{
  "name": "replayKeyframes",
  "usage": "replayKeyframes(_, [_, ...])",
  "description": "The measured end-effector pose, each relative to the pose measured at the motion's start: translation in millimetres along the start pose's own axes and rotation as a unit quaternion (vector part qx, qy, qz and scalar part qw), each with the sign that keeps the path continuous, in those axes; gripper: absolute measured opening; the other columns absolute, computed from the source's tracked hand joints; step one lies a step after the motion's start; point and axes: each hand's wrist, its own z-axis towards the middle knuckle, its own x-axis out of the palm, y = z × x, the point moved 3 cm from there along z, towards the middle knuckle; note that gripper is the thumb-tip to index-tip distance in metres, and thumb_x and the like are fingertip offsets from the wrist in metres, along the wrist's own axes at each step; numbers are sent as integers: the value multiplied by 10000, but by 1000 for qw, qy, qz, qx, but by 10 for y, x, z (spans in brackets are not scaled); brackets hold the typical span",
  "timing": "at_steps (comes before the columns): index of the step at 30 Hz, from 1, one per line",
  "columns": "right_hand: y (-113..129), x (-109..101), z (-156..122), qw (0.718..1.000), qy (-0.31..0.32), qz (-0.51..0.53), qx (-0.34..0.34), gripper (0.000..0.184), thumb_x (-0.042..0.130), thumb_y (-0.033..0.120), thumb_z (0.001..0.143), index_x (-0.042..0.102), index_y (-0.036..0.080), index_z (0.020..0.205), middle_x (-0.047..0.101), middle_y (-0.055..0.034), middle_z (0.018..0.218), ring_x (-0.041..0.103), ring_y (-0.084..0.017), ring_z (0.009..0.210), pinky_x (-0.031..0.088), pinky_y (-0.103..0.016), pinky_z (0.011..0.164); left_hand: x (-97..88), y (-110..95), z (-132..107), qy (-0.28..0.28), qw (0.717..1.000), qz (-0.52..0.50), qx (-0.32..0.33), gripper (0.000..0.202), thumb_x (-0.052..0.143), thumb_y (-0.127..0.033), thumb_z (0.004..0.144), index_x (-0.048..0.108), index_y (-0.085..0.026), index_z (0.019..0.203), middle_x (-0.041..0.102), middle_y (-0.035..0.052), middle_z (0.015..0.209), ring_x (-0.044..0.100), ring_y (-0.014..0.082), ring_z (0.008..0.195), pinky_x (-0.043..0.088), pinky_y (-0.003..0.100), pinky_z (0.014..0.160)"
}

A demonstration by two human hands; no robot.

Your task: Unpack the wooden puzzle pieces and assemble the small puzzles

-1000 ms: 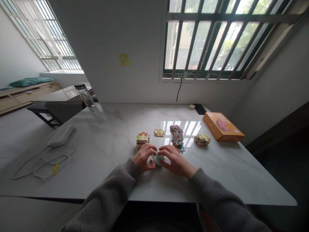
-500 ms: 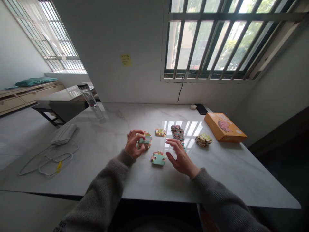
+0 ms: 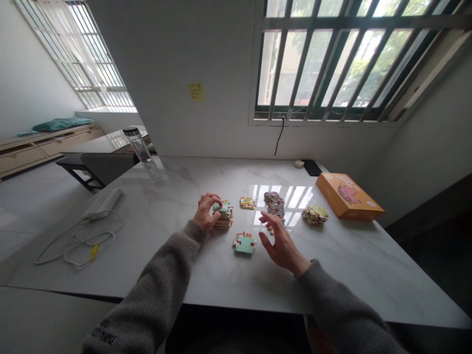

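Observation:
My left hand (image 3: 205, 211) reaches to the left stack of puzzle pieces (image 3: 223, 216) and pinches the green top piece (image 3: 221, 207) between thumb and fingers. My right hand (image 3: 279, 239) hovers open, fingers spread, just right of a small joined puzzle cluster (image 3: 244, 242) lying flat on the marble table (image 3: 177, 231). A tall stack of pieces (image 3: 275, 205) stands right behind my right hand. A single piece (image 3: 248, 202) lies between the two stacks, and a low pile (image 3: 315, 215) sits further right.
An orange puzzle box (image 3: 348, 196) lies at the right. A clear water bottle (image 3: 141, 153) stands at the back left. A white power adapter with coiled cable (image 3: 96, 216) lies at the left. A dark phone (image 3: 312, 167) rests near the wall.
Both hands left the joined cluster. My left hand moved up-left onto the left stack and took its top piece. My right hand lifted off and opened.

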Motion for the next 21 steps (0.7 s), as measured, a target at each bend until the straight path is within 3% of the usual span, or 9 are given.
replayKeyframes(10, [-18, 25, -18, 1000, 26, -3, 5, 599, 486, 159, 958, 275, 289, 1504, 580, -109, 1143, 579, -257, 1044, 536, -479, 909, 83, 51, -26, 20, 1000, -13, 11, 179, 508, -138, 693, 573, -213, 842, 590, 51, 1056, 500, 253, 1021, 398, 457, 992])
replayKeyframes(13, [18, 24, -2, 999, 41, -7, 3, 528, 490, 140, 946, 362, 280, 1439, 595, -98, 1110, 587, -248, 1015, 536, -459, 902, 51, 21, -45, 5, 999, 23, 35, 214, 512, -144, 691, 575, -212, 884, 568, 66, 1106, 493, 261, 1031, 413, 455, 968])
replayKeyframes(17, [70, 96, 1, 990, 139, -33, -19, 330, 546, 118, 901, 562, 254, 1201, 607, -90, 1077, 580, -245, 1005, 529, -420, 877, 35, -225, -161, -14, 986, 88, 139, 254, 565, -146, 695, 576, -214, 939, 580, 90, 1156, 497, 282, 1046, 409, 458, 931])
replayKeyframes(21, [61, 170, -39, 978, 194, -64, -30, 227, 628, 132, 847, 603, 243, 1043, 607, -71, 1054, 563, -232, 978, 514, -396, 858, 180, -568, -366, 53, 964, 98, 242, 200, 577, -154, 735, 592, -226, 920, 633, 73, 989, 542, 270, 988, 410, 443, 887])
